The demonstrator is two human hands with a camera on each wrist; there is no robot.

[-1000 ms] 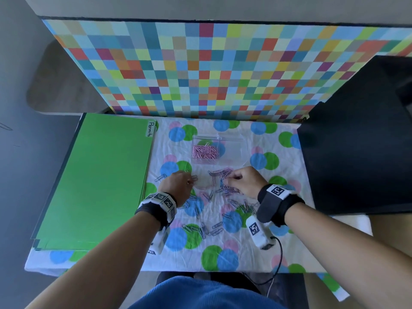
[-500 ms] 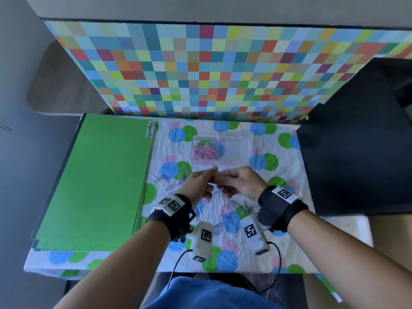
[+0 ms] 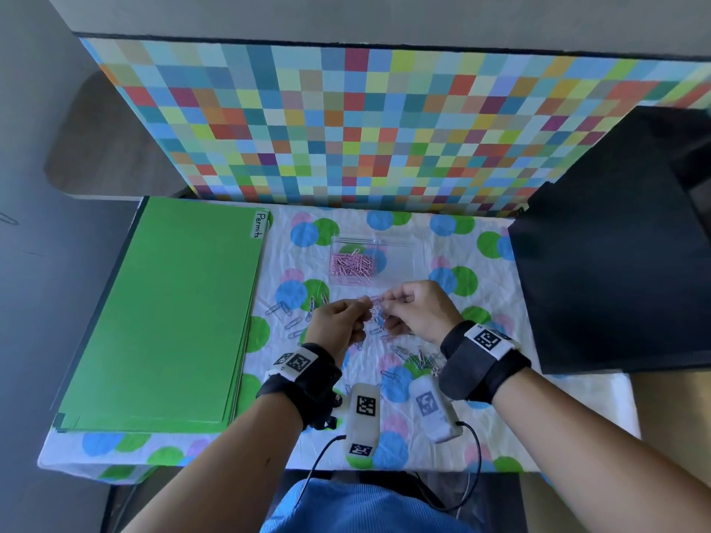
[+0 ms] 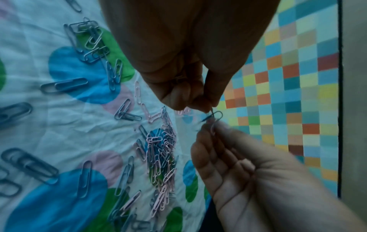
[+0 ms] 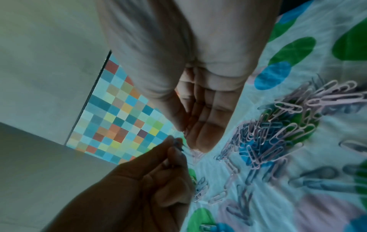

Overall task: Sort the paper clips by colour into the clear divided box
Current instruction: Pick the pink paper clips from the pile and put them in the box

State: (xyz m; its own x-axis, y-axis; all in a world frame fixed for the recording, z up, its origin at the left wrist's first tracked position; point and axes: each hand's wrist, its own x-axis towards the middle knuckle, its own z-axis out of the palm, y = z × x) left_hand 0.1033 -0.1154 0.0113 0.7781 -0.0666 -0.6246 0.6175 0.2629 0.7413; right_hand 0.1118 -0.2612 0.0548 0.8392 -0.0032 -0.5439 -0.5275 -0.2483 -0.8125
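The clear divided box (image 3: 400, 248) lies at the back of the spotted cloth, with a heap of pink clips (image 3: 352, 265) in its left compartment. My left hand (image 3: 359, 307) and right hand (image 3: 388, 302) meet in the air just in front of it. In the left wrist view the left hand (image 4: 201, 105) pinches a blue clip (image 4: 216, 115) that is hooked to a pink clip (image 4: 212, 129), which the right hand (image 4: 218, 135) pinches. A mixed pile of pink and blue clips (image 4: 158, 150) lies on the cloth below them, and shows in the right wrist view as the same mixed pile (image 5: 268, 133).
A stack of green folders (image 3: 161, 313) labelled "Permits" covers the table's left part. A black panel (image 3: 615, 271) stands on the right and a chequered board (image 3: 384, 128) closes the back. Loose blue clips (image 3: 292, 313) are scattered left of my hands and others (image 3: 417, 357) near my right wrist.
Both hands were down on the clip pile a second ago. They have lifted off the cloth and come together, and now hold two hooked clips between them.
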